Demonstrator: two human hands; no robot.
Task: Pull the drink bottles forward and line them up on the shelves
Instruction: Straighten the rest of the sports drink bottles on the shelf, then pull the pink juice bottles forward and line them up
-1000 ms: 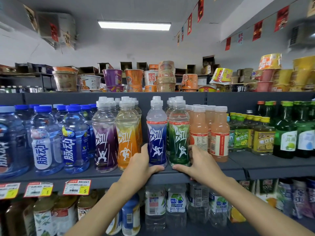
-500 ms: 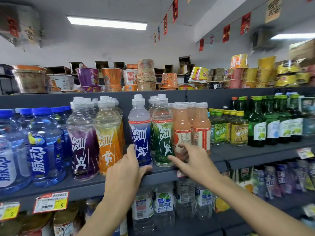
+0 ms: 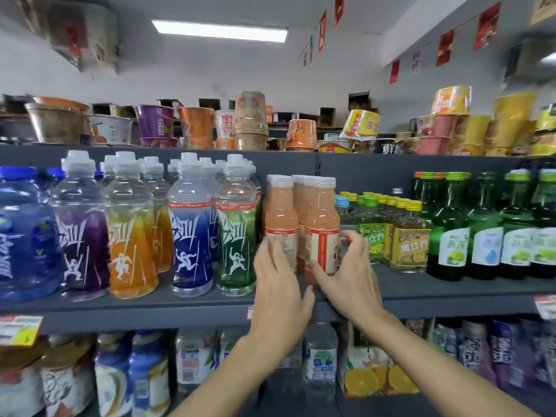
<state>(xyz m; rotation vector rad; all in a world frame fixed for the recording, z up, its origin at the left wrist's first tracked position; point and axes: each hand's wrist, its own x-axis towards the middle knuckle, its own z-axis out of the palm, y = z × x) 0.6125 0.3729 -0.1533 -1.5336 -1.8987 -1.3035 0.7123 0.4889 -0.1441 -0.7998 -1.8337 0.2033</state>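
Left hand (image 3: 279, 290) flat on a peach bottle (image 3: 281, 218), right hand (image 3: 352, 278) gripping its 3 o'clock neighbour (image 3: 322, 224), likely to pull both forward

Two forearms shown bare below the shelf edge (image 3: 150, 319), left hand (image 3: 278, 291) and right hand (image 3: 350, 275) likewise seen uncovered

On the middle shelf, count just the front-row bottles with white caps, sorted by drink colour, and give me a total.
purple sports bottle: 1
orange sports bottle: 1
blue sports bottle: 1
green sports bottle: 1
peach juice bottle: 2
Total: 6
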